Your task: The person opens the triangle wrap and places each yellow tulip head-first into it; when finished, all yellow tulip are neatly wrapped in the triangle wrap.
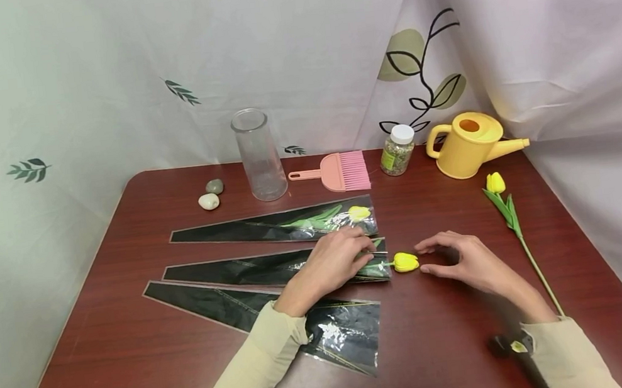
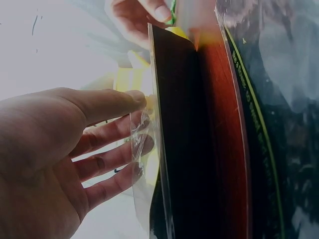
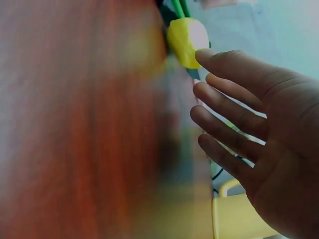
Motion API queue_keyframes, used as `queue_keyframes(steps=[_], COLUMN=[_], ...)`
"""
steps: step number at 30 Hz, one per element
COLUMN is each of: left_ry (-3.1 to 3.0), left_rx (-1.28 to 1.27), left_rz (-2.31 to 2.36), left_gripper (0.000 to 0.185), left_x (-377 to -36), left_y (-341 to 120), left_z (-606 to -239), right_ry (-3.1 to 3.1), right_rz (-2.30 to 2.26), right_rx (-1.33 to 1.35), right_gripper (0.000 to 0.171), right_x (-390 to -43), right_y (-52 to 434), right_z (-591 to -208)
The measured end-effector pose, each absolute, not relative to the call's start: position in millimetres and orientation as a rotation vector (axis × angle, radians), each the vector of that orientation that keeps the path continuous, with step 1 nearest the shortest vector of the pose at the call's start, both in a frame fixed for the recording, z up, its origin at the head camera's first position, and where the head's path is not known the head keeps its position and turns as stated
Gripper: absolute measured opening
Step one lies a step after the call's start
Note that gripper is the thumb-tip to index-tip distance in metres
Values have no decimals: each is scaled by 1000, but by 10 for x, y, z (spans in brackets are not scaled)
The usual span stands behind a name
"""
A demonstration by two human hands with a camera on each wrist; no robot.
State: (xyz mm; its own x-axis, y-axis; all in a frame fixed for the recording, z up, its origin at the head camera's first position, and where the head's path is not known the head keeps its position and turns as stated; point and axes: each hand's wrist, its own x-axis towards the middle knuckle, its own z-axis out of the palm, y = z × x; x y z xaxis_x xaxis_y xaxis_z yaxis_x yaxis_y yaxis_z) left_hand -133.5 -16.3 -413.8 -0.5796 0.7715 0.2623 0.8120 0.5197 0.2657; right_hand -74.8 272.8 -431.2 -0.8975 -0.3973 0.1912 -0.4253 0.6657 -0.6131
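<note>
My left hand (image 1: 336,256) pinches the open end of a black-backed clear flower sleeve (image 1: 222,273), the middle of three. Its thumb and fingers are at the clear film edge in the left wrist view. A yellow tulip (image 1: 406,262) lies with its stem inside this sleeve and its bloom just past the mouth. Right of the bloom my right hand (image 1: 468,258) is held with thumb and fingers apart, gripping nothing; in the right wrist view the thumb tip overlaps the bloom (image 3: 187,42).
Behind lies a sleeve (image 1: 230,233) with a tulip inside; in front, a flat sleeve (image 1: 354,332). Another tulip (image 1: 530,253) is at right. Along the back are stones (image 1: 209,201), a glass vase (image 1: 262,161), a pink dustpan with brush (image 1: 333,174), a jar (image 1: 397,152) and a yellow watering can (image 1: 462,149).
</note>
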Motion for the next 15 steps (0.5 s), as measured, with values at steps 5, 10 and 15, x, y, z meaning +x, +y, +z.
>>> queue_keyframes(steps=[5, 10, 15], left_ry=[-2629, -2627, -2631], left_rx=[-1382, -1382, -1388], left_rz=[-574, -577, -555], left_gripper=[10, 11, 11], left_x=[-1336, -1335, -1335], left_y=[-174, -172, -161], left_z=[-4152, -4154, -4148], right_ry=[-2818, -2806, -2809], right_rz=[1108, 1111, 1089], right_rx=[713, 700, 686], right_gripper=[34, 28, 26], right_x=[-739, -739, -734], right_y=[2732, 2702, 2692], right_z=[-4368, -4384, -4395])
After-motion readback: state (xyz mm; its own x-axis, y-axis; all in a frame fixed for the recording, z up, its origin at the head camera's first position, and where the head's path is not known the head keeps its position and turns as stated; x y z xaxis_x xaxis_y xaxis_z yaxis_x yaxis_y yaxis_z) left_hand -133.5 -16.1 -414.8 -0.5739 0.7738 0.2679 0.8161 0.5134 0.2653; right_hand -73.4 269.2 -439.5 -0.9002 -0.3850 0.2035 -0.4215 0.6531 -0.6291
